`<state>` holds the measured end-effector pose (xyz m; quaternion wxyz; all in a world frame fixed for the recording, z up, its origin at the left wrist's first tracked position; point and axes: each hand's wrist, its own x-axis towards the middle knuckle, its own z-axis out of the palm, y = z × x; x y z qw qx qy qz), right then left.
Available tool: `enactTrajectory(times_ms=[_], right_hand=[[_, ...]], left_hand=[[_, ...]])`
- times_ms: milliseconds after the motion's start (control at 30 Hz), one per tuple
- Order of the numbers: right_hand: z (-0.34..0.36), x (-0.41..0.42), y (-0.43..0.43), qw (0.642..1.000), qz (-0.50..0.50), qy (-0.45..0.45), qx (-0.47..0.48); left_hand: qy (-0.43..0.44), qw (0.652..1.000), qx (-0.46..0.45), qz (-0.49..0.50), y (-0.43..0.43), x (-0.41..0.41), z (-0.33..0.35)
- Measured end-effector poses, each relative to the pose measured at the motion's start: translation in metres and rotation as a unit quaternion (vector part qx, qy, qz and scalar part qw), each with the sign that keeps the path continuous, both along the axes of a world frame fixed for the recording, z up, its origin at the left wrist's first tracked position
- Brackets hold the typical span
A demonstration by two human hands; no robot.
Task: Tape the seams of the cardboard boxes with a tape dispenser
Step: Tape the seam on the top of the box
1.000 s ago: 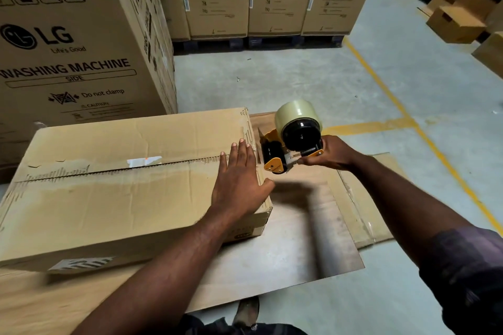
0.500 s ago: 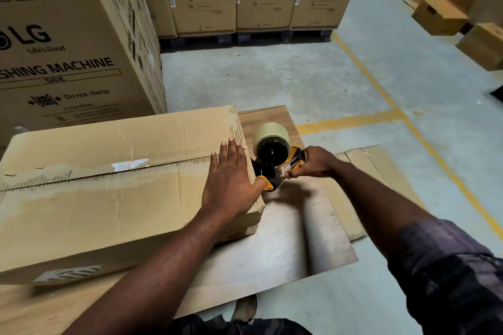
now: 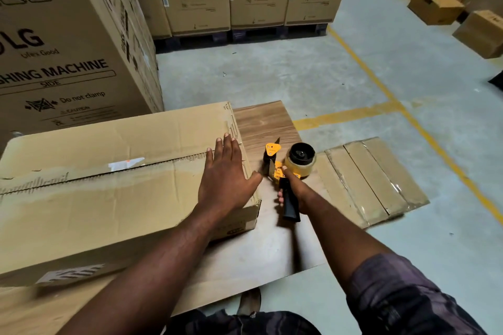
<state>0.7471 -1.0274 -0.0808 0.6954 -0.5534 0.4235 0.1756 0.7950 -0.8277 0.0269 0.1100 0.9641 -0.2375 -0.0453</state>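
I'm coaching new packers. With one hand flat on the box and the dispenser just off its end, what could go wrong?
The left hand lies at the end of the brown cardboard box, close to the blade of the yellow, black-handled tape dispenser in the right hand: a possible nick. The ragged seam, with old residue, may hold tape poorly.

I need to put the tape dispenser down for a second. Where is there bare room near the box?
Bare board beyond the tape dispenser, right of the box; the flattened cardboard on the right is free too. Crowded: between left hand and right hand at the box's end.
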Motion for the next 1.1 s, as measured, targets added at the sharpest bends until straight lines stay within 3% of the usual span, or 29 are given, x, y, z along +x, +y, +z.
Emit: enactTrajectory(times_ms=[33, 100, 167, 233, 300, 367, 433, 467, 600, 667, 733, 833, 900, 967, 1033, 1100], right_hand=[[0.002, 0.001, -0.001, 1.0, 0.013, -0.004, -0.017], [0.014, 0.002, -0.007, 0.978, 0.117, 0.037, -0.167], [0.036, 0.005, -0.012, 0.907, 0.258, 0.107, -0.316], [0.063, 0.017, -0.009, 0.861, 0.329, 0.086, -0.378], [0.093, 0.033, 0.008, 0.886, 0.287, -0.052, -0.36], [0.112, 0.047, 0.038, 0.955, 0.16, -0.195, -0.158], [0.116, 0.054, 0.069, 0.962, 0.133, -0.236, -0.013], [0.111, 0.053, 0.08, 0.962, 0.14, -0.234, 0.001], [0.074, 0.042, 0.082, 0.972, 0.16, -0.17, -0.034], [0.084, 0.039, 0.076, 0.971, 0.175, -0.133, -0.095], [0.095, 0.045, 0.074, 0.958, 0.127, -0.193, -0.173], [0.108, 0.051, 0.082, 0.949, 0.088, -0.265, -0.145], [0.106, 0.05, 0.088, 0.957, 0.157, -0.207, -0.133], [0.108, 0.046, 0.092, 0.957, 0.182, -0.129, -0.187], [0.115, 0.048, 0.098, 0.917, 0.112, -0.156, -0.351], [0.13, 0.05, 0.111, 0.854, 0.02, -0.258, -0.452]], left_hand=[[0.0, 1.0, 0.0, 0.0, 0.0, 0.0, 0.0], [0.001, 1.0, -0.003, -0.001, 0.0, -0.001, 0.0], [0.001, 1.0, -0.011, 0.002, 0.001, -0.001, 0.0], [0.003, 0.999, -0.037, 0.012, 0.001, 0.0, 0.001], [0.007, 0.997, -0.075, 0.021, 0.001, 0.001, 0.001], [0.015, 0.993, -0.111, 0.026, 0.002, 0.002, 0.003], [0.016, 0.99, -0.139, 0.031, 0.004, 0.002, 0.004], [0.016, 0.988, -0.151, 0.034, 0.004, 0.003, 0.004], [0.009, 0.985, -0.167, 0.034, 0.005, 0.002, 0.001], [0.008, 0.984, -0.177, 0.038, 0.006, 0.002, 0.0], [0.009, 0.981, -0.189, 0.042, 0.006, 0.002, -0.001], [0.011, 0.978, -0.206, 0.041, 0.006, 0.002, 0.001], [0.016, 0.974, -0.223, 0.045, 0.008, 0.003, 0.001], [0.025, 0.968, -0.244, 0.053, 0.009, 0.003, 0.001], [0.046, 0.96, -0.269, 0.063, 0.008, 0.007, 0.004], [0.077, 0.943, -0.314, 0.077, 0.012, 0.013, 0.011]])
